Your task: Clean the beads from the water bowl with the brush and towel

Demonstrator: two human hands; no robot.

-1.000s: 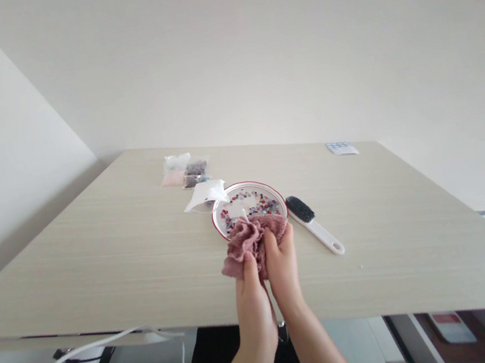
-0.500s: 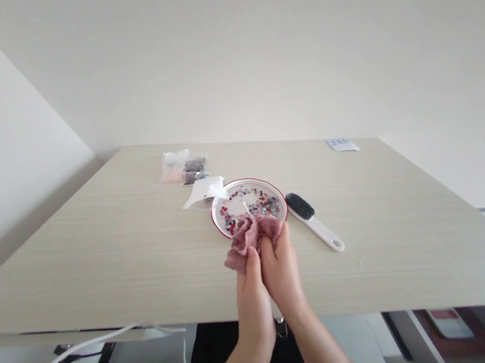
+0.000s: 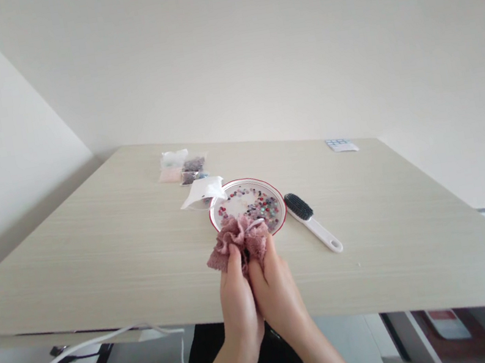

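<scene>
Both hands grip a bunched, dusty-pink textured cloth [image 3: 233,239] above the near rim of a plate. My left hand [image 3: 238,297] is closed on its left side, thumb lying on top. My right hand [image 3: 274,281] is closed on the right side, fingers pressed into the folds. A slim white piece [image 3: 255,224] pokes out of the cloth at upper right; its kind cannot be made out. The white plate [image 3: 284,215] has a red rim, and many small coloured beads [image 3: 265,203] lie scattered in it. Part of the plate's near side is hidden by the cloth.
A white brush [image 3: 312,221] with dark bristles lies right of the plate. An opened white packet [image 3: 203,192] overlaps its left rim. Small bead bags [image 3: 193,166] sit behind. A blue-and-white packet [image 3: 341,145] is at the far right. A white cable [image 3: 58,361] hangs at the front left.
Both hands and the cloth have shifted left and slightly toward me. The cloth is gathered differently, and the white piece that pointed up now lies slanting to the right.
</scene>
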